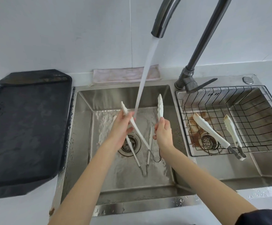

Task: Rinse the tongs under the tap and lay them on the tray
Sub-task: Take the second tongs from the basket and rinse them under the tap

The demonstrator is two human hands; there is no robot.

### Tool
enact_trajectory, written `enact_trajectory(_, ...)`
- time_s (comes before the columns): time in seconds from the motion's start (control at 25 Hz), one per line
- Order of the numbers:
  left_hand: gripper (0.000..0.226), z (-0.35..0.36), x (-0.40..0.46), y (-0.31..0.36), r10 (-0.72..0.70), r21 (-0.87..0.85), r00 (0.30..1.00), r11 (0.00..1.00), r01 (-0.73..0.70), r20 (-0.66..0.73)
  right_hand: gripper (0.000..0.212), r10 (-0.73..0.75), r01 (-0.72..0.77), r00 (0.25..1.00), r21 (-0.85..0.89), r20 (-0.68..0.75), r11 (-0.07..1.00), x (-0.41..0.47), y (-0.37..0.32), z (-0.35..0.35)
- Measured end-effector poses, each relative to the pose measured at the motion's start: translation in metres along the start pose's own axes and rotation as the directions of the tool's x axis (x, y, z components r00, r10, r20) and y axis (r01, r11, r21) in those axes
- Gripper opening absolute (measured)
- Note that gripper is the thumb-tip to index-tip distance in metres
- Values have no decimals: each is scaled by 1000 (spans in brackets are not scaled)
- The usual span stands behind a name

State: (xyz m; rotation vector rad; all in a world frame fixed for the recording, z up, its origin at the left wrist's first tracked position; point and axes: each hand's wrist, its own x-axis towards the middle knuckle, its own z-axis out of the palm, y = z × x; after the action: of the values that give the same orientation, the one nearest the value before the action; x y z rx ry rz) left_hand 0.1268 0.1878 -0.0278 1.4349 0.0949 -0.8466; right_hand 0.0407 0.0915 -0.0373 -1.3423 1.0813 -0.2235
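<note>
A pale wall [59,30] is seen behind a white counter [261,202], evenly lit by soft daylight.

Tray [26,127] left of sink [83,127]; 1 tongs [213,132] in basket [261,127] right.

Two bare forearms; dark navy sleeve [261,216] at right upper arm (lower frame corner).

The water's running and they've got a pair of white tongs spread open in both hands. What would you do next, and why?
Probably shift the held tongs sideways so the other arm passes under the stream. The water now lands by the left hand, on that arm only; the arm in the right hand stands clear of it. The black tray waits to the left.
</note>
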Motion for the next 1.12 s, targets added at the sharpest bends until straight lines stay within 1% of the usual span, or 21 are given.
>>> enact_trajectory(0.12, 57, -8, -6, -33, -60, 216, 998, 975, 59, -2, 27, 102, -102, 995, -31, 2, 994, 2, 24, 4)
enact_trajectory(0.28, 68, -14, -5, -59, -118, 278, 992, 953, 123, -35, 37, 196, -189, 980, -126, 43, 974, 6, 53, 5)
enact_trajectory(0.36, 73, -20, 1, -73, -142, 340, 988, 928, 154, -60, 38, 245, -233, 967, -154, 65, 960, 9, 68, 2)
enact_trajectory(0.48, 75, -25, 4, -94, -183, 450, 981, 872, 192, -63, 39, 349, -327, 934, -210, 80, 921, 15, 94, -4)
enact_trajectory(0.64, 69, -25, 5, -115, -210, 485, 969, 839, 245, -126, 38, 424, -366, 902, -382, 78, 849, 26, 116, -1)
enact_trajectory(0.76, 67, -26, 9, -126, -239, 461, 955, 838, 293, -173, 39, 447, -382, 894, -451, 43, 807, 36, 125, 0)
enact_trajectory(0.84, 67, -24, 12, -129, -244, 475, 951, 825, 306, -188, 39, 464, -391, 885, -485, 36, 782, 42, 130, 2)
enact_trajectory(1.04, 66, -23, 27, -133, -243, 498, 942, 802, 329, -231, 36, 428, -326, 904, -635, 8, 701, 54, 129, 5)
enact_trajectory(1.12, 68, -22, 29, -134, -257, 500, 934, 792, 351, -248, 35, 420, -316, 908, -665, -4, 676, 57, 131, 7)
